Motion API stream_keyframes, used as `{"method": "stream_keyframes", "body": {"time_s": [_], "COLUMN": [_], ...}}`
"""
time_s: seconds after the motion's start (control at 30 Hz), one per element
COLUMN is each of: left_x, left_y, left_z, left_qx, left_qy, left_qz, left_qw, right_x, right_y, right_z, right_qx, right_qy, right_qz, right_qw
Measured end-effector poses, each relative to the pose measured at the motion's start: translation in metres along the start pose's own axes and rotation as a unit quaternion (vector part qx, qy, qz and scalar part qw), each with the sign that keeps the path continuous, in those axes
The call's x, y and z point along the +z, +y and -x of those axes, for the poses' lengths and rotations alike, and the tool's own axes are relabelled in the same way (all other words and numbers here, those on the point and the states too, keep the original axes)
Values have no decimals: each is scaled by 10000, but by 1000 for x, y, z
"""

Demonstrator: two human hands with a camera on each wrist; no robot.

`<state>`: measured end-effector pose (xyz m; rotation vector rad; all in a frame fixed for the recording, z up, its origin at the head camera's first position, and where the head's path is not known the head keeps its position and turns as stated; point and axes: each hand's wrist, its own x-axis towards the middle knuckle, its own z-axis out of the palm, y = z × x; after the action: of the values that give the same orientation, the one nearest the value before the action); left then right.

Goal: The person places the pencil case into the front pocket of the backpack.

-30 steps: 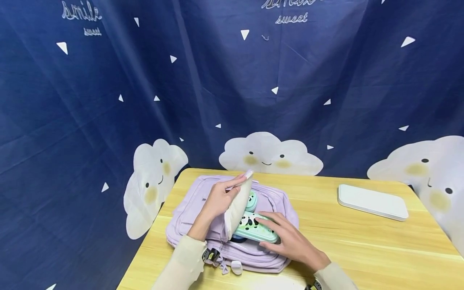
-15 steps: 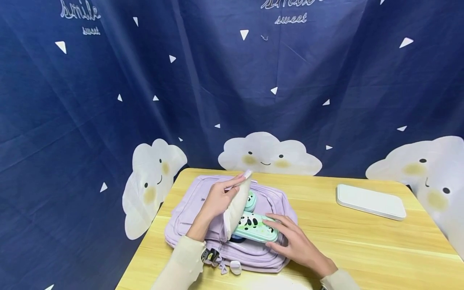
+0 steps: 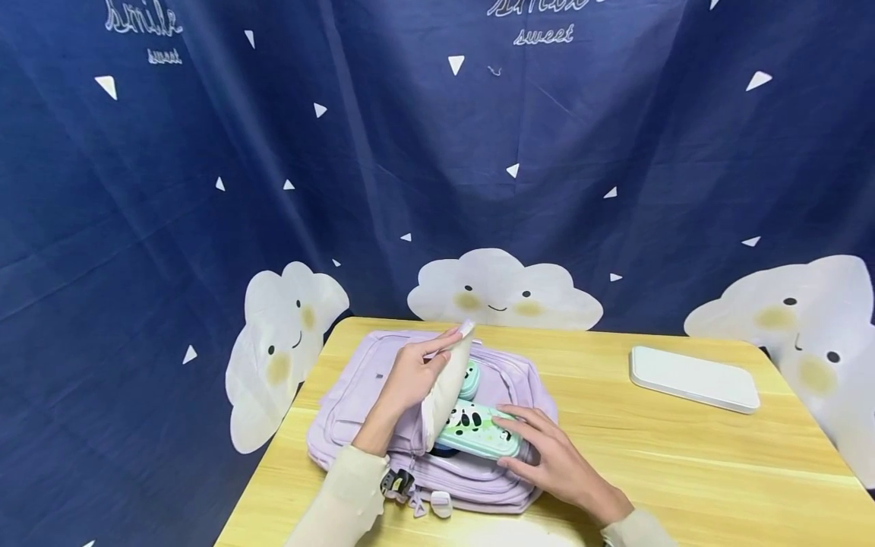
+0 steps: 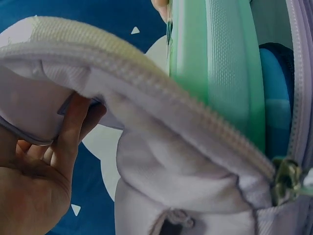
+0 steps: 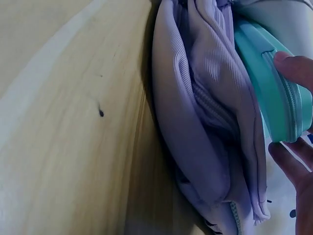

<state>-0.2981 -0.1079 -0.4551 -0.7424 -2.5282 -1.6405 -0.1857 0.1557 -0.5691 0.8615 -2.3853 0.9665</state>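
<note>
The right hand [image 3: 555,460] pinches the right end of the panda pencil case [image 3: 473,434], which lies longways to the left over the purple backpack [image 3: 352,399], its other end behind the flap [image 3: 447,396] that the left hand [image 3: 412,376], farther from the case, holds up.

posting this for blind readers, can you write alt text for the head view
The left hand holds up the flap of a lilac backpack while the right hand grips a mint panda pencil case. Another mint case shows behind, and a flat white box lies to the right on the wooden table, before a navy curtain with smiling clouds.
</note>
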Motion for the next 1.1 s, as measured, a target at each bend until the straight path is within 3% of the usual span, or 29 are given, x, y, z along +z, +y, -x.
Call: {"method": "stream_keyframes", "body": {"time_s": [0.57,0.93,1.1], "left_x": [3,3,1], "left_y": [7,9,8], "left_z": [-3,0,0], "left_qx": [155,237,144], "left_qy": [-54,-51,42], "left_qz": [52,153,160], "left_qw": [9999,9996,9998], "right_x": [17,35,46], "right_y": [-9,-19,-24], "right_z": [-11,-25,-30], "right_qx": [-398,-96,-81], "right_qy": [256,58,240], "right_qz": [-192,-130,-75], "right_qw": [9987,9999,9997]}}
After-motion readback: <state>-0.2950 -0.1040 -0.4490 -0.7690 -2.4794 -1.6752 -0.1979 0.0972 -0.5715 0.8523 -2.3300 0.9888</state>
